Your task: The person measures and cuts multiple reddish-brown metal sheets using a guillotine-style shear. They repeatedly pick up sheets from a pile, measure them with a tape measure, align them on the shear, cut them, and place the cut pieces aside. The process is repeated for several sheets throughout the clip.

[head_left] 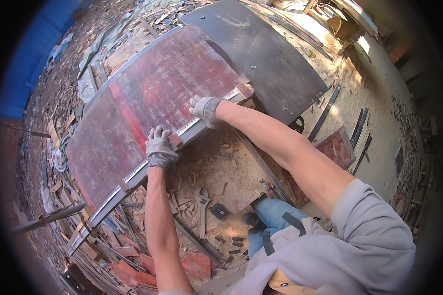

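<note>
A worn reddish-brown board [167,78] with a bright red stripe lies on a bench before me. A ruler strip [135,170] runs along the near edge, on a metal rail [103,210]. My left hand [161,147], in a grey knit glove, rests on this edge with fingers stretched over the board. Beside it sits a small reddish-brown block [175,140]. Farther right, my gloved right hand [205,110] lies over the edge, fingers apart and slightly bent on the board. A wooden block [244,90] stands at the strip's right end.
A large dark panel [261,54] adjoins the board at the far right. On the littered ground below lie an adjustable wrench [202,211] and a small black object [219,211]. Red board scraps [197,265] and dark strips [325,112] lie around. A bar [49,220] juts in at left.
</note>
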A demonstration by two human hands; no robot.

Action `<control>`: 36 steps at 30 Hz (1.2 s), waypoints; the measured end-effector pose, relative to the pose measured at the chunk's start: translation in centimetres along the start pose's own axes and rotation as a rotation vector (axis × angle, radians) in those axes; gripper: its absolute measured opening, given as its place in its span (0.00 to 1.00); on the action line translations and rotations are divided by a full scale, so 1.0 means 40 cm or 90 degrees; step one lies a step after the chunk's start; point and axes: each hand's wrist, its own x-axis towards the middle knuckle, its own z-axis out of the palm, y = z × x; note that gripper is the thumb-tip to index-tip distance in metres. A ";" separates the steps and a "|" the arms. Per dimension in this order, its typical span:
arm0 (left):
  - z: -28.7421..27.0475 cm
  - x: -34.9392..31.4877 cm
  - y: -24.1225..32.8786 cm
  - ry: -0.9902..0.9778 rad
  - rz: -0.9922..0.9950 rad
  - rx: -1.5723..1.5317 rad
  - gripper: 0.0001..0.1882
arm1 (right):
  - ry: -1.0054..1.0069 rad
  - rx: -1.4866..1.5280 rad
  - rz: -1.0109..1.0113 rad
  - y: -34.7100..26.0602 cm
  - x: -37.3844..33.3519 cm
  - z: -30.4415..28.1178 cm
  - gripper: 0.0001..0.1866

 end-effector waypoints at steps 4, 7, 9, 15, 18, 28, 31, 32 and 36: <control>-0.022 0.034 -0.008 -0.028 0.002 -0.029 0.36 | -0.008 0.000 0.011 0.020 0.018 -0.026 0.51; -0.044 0.056 -0.013 -0.040 -0.007 -0.043 0.41 | -0.025 0.006 0.017 0.030 0.030 -0.048 0.51; -0.054 0.065 -0.017 -0.061 -0.021 -0.047 0.45 | -0.009 0.005 0.009 0.033 0.037 -0.058 0.51; -0.049 0.081 -0.027 -0.055 -0.040 -0.032 0.47 | -0.006 0.025 0.019 0.035 0.048 -0.058 0.51; -0.049 0.058 -0.010 -0.054 -0.043 -0.043 0.44 | 0.055 0.029 0.034 0.019 0.016 -0.048 0.50; -0.007 -0.466 0.313 -0.120 -0.076 0.006 0.42 | 0.000 0.061 0.032 -0.237 -0.448 0.230 0.57; 0.000 -0.679 0.451 -0.143 -0.078 0.003 0.44 | -0.005 0.060 0.014 -0.343 -0.638 0.341 0.61; 0.001 -0.745 0.496 -0.165 -0.082 0.004 0.44 | -0.005 0.065 0.015 -0.377 -0.704 0.377 0.61; 0.015 -0.959 0.629 -0.210 0.001 -0.104 0.51 | -0.033 0.062 -0.011 -0.494 -0.945 0.514 0.61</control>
